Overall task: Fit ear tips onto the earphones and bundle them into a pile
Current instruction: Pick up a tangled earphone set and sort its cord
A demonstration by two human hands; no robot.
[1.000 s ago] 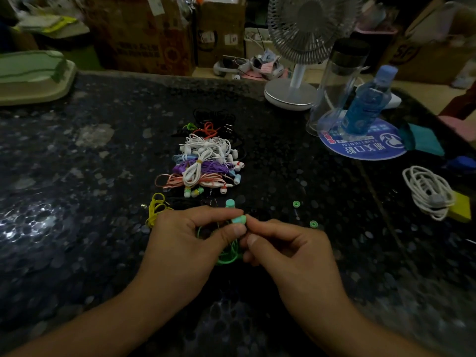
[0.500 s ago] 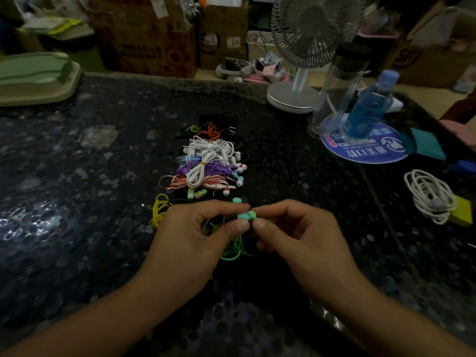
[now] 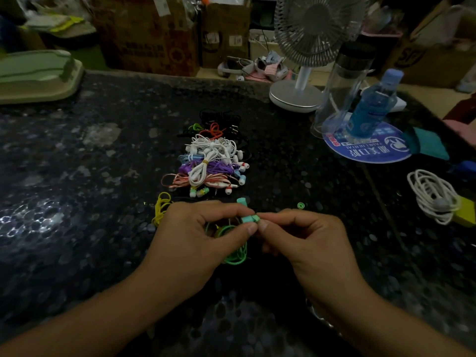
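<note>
Nearest the camera, both forearms reach in over the dark speckled desk (image 3: 77, 176) and the two hands meet at its middle. The left hand (image 3: 195, 235) has thumb and forefinger pinched on a mint-green earbud (image 3: 246, 218), and the right hand (image 3: 304, 235) pinches the small piece at that earbud's tip between its own thumb and forefinger, so the fingertips of both hands all but touch. Whether that piece is an ear tip already seated or only pressed against the earbud cannot be told. Beneath the left hand's fingers hangs the green cable (image 3: 235, 255) of the same earphone, looped loosely on the desk. A second mint earbud (image 3: 241, 201) pokes up just beyond the left forefinger.

Just beyond the right hand lies a loose green ear tip (image 3: 300, 205). Just past the left hand's knuckles, on its outer side, sits a yellow cable (image 3: 161, 208). Farther out from both hands lies the pile of bundled earphones (image 3: 210, 163), white, purple, pink, blue, orange and black coils heaped together. Well off to the right hand's outer side rests a separate white coiled cable (image 3: 431, 195) against a yellow block (image 3: 466, 211).

Beyond the right hand, farther still, a blue bottle (image 3: 372, 106) and a clear tumbler (image 3: 342, 86) stand on a round blue mat (image 3: 368, 148), with a white desk fan (image 3: 306, 47) behind them. Far beyond the left hand sits a pale green tray (image 3: 36, 76).
</note>
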